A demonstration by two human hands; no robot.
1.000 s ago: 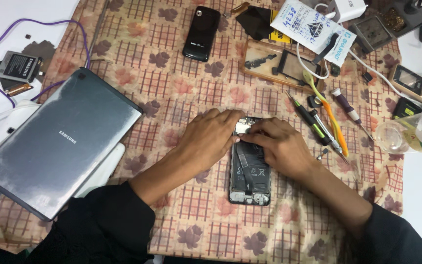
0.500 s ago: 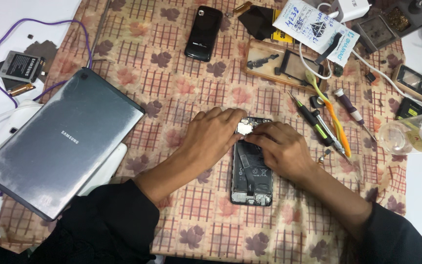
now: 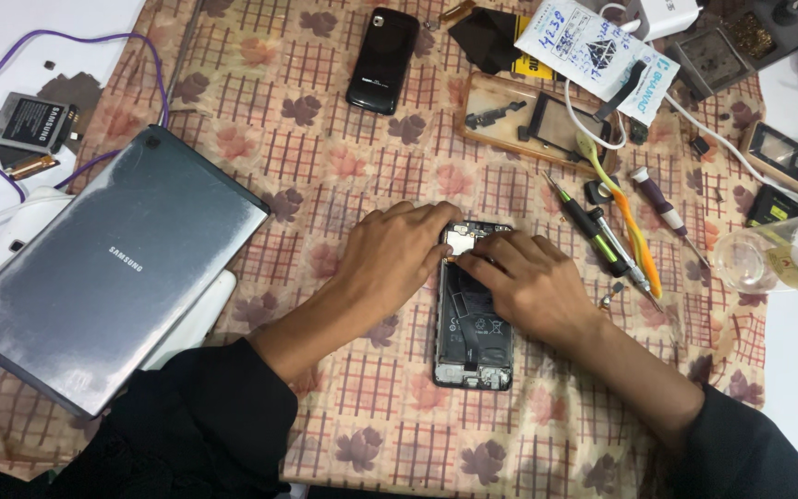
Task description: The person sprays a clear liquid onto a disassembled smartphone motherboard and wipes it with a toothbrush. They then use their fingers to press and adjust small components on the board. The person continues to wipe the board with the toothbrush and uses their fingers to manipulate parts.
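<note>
An opened smartphone (image 3: 473, 333) with its back cover off lies on a patterned cloth (image 3: 325, 157), its insides facing up. My left hand (image 3: 399, 254) rests on the phone's upper left edge, fingers curled against it. My right hand (image 3: 524, 277) lies over the phone's upper right part, fingertips pressing on a component near the top. Both hands meet at the phone's top end; whether a fingertip pinches a small part I cannot tell.
A grey tablet (image 3: 108, 268) lies face down at the left. A black phone (image 3: 382, 60) lies at the back. Screwdrivers and tweezers (image 3: 616, 236) lie right of my hands. A tray with parts (image 3: 538, 120), a clear bottle (image 3: 782, 259) and a battery (image 3: 31, 120) surround the cloth.
My hands have stayed on the phone's top end; the fingers shifted slightly over the upper component. The view has moved a little.
</note>
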